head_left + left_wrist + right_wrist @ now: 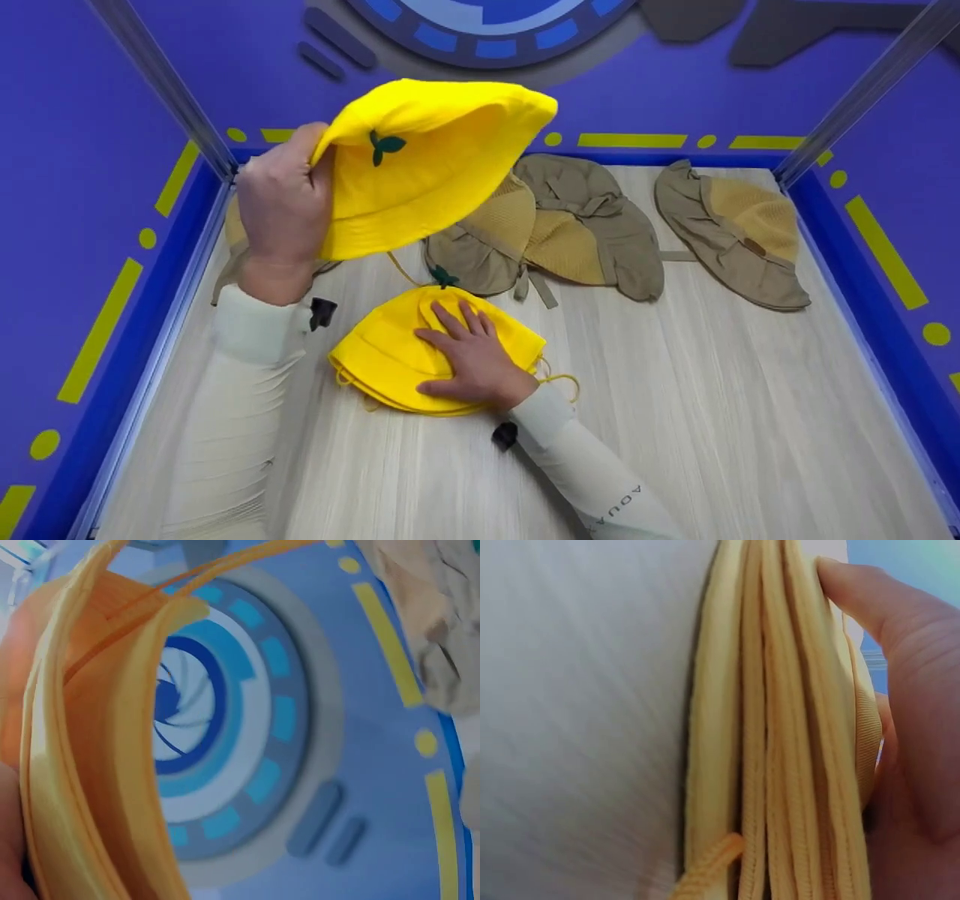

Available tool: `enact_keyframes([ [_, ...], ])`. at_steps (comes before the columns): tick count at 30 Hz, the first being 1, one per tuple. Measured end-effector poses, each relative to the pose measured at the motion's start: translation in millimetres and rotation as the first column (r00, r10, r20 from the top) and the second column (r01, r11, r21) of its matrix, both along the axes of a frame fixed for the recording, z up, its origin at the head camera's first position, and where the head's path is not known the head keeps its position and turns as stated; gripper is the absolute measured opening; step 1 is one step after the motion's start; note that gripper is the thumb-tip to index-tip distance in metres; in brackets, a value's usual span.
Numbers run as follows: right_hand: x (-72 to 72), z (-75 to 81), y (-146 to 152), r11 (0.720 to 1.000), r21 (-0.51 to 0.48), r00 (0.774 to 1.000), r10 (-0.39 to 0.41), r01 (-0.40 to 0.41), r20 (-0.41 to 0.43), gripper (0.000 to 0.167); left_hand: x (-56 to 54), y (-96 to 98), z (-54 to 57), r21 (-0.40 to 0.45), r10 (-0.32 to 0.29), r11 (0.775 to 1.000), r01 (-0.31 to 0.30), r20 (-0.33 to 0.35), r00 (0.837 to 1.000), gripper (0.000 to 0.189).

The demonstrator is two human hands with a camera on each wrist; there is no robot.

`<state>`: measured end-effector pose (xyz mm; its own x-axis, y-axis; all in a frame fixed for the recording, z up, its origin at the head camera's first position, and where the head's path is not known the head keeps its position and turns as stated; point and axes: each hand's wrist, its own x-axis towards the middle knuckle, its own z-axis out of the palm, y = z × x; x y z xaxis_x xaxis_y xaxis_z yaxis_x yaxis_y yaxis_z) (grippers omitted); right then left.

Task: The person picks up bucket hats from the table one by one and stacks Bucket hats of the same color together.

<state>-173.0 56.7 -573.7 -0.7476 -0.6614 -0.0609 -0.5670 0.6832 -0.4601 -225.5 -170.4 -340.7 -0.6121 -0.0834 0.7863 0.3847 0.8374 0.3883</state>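
My left hand grips one end of a yellow bucket hat with a small green leaf sprout, holding it up above the table. In the left wrist view the hat's brim gapes, and a thin cord trails from it. Lower down, my right hand lies spread on flattened yellow bucket hats stacked on the table, with a green sprout at the top. The right wrist view shows their layered brim edges close up, the thumb resting against the outer layer. Yellow cords stick out at both ends.
Tan-and-khaki sun hats lie along the back: overlapping ones in the middle, another hat at right, and one partly hidden behind my left hand. Blue panels enclose the wood-grain table at the back and sides.
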Motion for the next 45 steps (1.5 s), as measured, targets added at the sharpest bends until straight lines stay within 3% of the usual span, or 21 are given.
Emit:
enact_keyframes([
  [3,-3.0,1.5,5,0.995,-0.103,0.998,-0.012,0.018,0.059,0.076,5.6,5.6,3.9,0.010,-0.033,0.999,0.033,0.048,0.998,0.028],
  [5,-7.4,3.9,11,0.976,-0.213,0.993,-0.028,0.053,0.117,0.070,8.4,9.6,2.9,0.009,-0.054,0.999,0.053,0.095,0.994,0.024],
  [7,-13.1,8.3,19,0.924,-0.358,0.976,-0.060,0.133,0.210,0.063,10.6,13.6,0.1,0.006,-0.077,0.997,0.077,0.151,0.986,0.022],
  [8,-16.7,11.8,24,0.884,-0.430,0.963,-0.074,0.184,0.260,0.061,11.3,15.3,-2.1,0.004,-0.090,0.996,0.091,0.178,0.980,0.022],
  [10,-24.4,19.9,38,0.770,-0.564,0.932,-0.106,0.297,0.346,0.057,12.4,17.2,-7.5,-0.012,-0.104,0.994,0.109,0.218,0.970,0.022],
  [13,-36.8,38.7,65,0.549,-0.715,0.887,-0.118,0.433,0.447,0.060,14.3,18.1,-14.6,-0.019,-0.123,0.991,0.132,0.251,0.960,0.020],
  [15,-45.5,55.0,85,0.386,-0.803,0.883,-0.071,0.454,0.465,0.069,15.9,18.2,-18.4,-0.027,-0.134,0.989,0.146,0.257,0.957,0.019],
  [17,-53.2,73.8,103,0.245,-0.866,0.892,0.011,0.435,0.451,0.083,17.5,19.1,-21.2,-0.035,-0.155,0.985,0.170,0.262,0.952,0.018],
  [18,-56.3,83.1,111,0.197,-0.891,0.903,0.057,0.408,0.426,0.089,18.5,19.9,-22.2,-0.042,-0.167,0.982,0.185,0.266,0.949,0.018],
  [20,-60.2,100.5,125,0.164,-0.924,0.921,0.128,0.345,0.367,0.095,20.4,22.0,-24.4,-0.061,-0.189,0.975,0.213,0.275,0.943,0.018],
  [21,-61.2,108.4,130,0.180,-0.931,0.926,0.150,0.318,0.346,0.096,21.5,23.4,-25.3,-0.067,-0.200,0.972,0.227,0.283,0.938,0.019],
  [22,-61.5,115.8,135,0.215,-0.931,0.930,0.162,0.293,0.330,0.094,22.6,24.9,-26.3,-0.073,-0.210,0.968,0.241,0.292,0.933,0.019],
  [25,-59.3,132.2,141,0.407,-0.887,0.948,0.129,0.217,0.291,0.077,26.1,29.5,-29.0,-0.096,-0.230,0.956,0.276,0.332,0.915,0.020],
  [28,-55.4,140.5,139,0.601,-0.782,0.972,0.032,0.166,0.231,0.050,29.3,32.6,-31.3,-0.100,-0.250,0.946,0.309,0.382,0.890,0.019],
  [30,-53.3,141.9,137,0.670,-0.728,0.985,-0.030,0.145,0.169,0.030,30.9,32.9,-32.7,-0.103,-0.262,0.940,0.326,0.399,0.879,0.019],
  [32,-51.6,141.8,135,0.695,-0.707,0.992,-0.078,0.128,0.103,0.014,31.9,31.6,-34.0,-0.098,-0.289,0.930,0.356,0.405,0.867,0.018],
  [34,-50.4,140.9,135,0.687,-0.717,0.992,-0.110,0.118,0.058,0.007,32.5,28.5,-35.3,-0.085,-0.328,0.916,0.393,0.408,0.852,0.019],
  [36,-49.7,139.9,136,0.671,-0.733,0.991,-0.131,0.116,0.037,0.006,33.4,22.7,-36.7,-0.044,-0.384,0.896,0.442,0.423,0.821,0.020],
  [39,-49.0,139.1,137,0.653,-0.746,0.988,-0.149,0.129,0.040,0.007,35.3,8.5,-40.1,0.040,-0.455,0.868,0.496,0.467,0.758,0.030],
  [42,-48.9,138.4,138,0.636,-0.757,0.985,-0.164,0.149,0.057,0.007,38.1,-9.9,-45.5,0.136,-0.506,0.843,0.521,0.526,0.683,0.043],
  [45,-49.0,137.3,139,0.621,-0.765,0.980,-0.182,0.173,0.073,0.007,41.6,-25.7,-53.1,0.270,-0.569,0.810,0.520,0.577,0.586,0.047],
])
